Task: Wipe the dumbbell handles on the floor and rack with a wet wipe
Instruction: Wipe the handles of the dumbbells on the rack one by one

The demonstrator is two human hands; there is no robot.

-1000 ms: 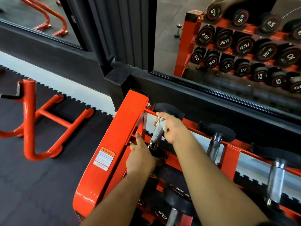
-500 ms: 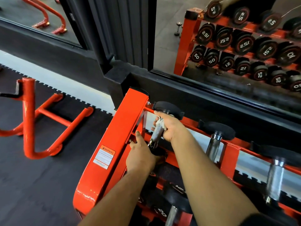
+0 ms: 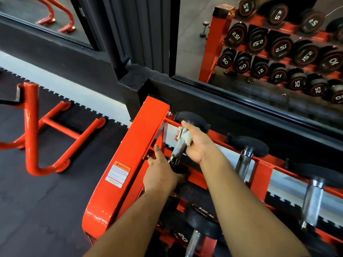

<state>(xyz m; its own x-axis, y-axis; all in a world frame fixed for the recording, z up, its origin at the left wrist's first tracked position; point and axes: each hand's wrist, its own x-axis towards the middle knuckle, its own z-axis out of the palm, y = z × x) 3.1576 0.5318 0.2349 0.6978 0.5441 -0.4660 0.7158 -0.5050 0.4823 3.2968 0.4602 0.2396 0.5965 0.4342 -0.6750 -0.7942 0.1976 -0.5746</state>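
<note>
Gym rack (image 3: 130,164), right hand (image 3: 196,145) apparently wiping handle (image 3: 179,148)

Rack upright (image 3: 133,160) — close beside handle (image 3: 178,148)

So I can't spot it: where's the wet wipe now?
Head view: wet wipe is in the right hand, around the leftmost top-rack dumbbell handle.
</note>
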